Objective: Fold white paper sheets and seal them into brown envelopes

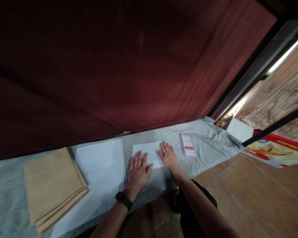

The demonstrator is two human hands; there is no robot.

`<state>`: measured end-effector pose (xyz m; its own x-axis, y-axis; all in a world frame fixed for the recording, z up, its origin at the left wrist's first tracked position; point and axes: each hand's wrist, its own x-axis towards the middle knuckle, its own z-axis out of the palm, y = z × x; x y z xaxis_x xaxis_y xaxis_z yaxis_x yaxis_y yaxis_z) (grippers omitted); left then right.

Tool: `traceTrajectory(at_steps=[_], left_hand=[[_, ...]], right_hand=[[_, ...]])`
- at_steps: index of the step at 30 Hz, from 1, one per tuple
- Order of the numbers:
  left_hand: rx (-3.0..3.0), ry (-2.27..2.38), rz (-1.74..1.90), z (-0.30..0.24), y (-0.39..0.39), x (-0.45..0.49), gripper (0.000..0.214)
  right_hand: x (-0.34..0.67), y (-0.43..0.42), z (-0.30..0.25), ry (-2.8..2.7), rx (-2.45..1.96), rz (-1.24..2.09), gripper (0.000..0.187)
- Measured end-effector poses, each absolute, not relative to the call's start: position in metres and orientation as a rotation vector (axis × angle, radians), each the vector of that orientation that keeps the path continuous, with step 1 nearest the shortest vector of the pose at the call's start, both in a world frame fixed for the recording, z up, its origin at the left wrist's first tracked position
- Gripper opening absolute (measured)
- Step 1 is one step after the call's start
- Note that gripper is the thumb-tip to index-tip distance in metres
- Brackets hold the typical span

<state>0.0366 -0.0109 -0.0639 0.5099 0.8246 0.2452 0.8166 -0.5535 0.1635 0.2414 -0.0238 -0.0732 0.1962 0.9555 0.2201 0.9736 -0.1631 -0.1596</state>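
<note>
A folded sheet of white paper (152, 153) lies on the grey cloth in front of me. My left hand (139, 168) rests flat on its left part, fingers spread, with a black band on the wrist. On the right end of the paper lies my right hand (168, 155), also flat with fingers apart. Left of my hands are larger white sheets (104, 168), partly covered by a stack of brown paper envelopes (53, 181). To the right of my right hand sits a small blurred packet or card (188, 145) with a red stripe.
The grey cloth (208, 142) covers a narrow surface against a dark red fabric wall (139, 82). At the right stand a white box (239, 129), a red and yellow printed sheet (280, 148) and a dark metal bar (275, 125). Brown floor tiles (258, 191) show below.
</note>
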Motion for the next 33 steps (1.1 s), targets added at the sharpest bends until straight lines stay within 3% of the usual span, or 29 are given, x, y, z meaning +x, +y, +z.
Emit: traceTrajectory(at_steps=[12, 33], left_hand=[[2.720, 1.434, 0.479, -0.057, -0.013, 0.035, 0.066], [2.724, 1.419, 0.442, -0.056, -0.007, 0.039, 0.060]], right_hand=[[0.229, 0.030, -0.023, -2.010, -2.189, 0.198, 0.043], [0.248, 0.087, -0.003, -2.152, -2.070, 0.514, 0.016]])
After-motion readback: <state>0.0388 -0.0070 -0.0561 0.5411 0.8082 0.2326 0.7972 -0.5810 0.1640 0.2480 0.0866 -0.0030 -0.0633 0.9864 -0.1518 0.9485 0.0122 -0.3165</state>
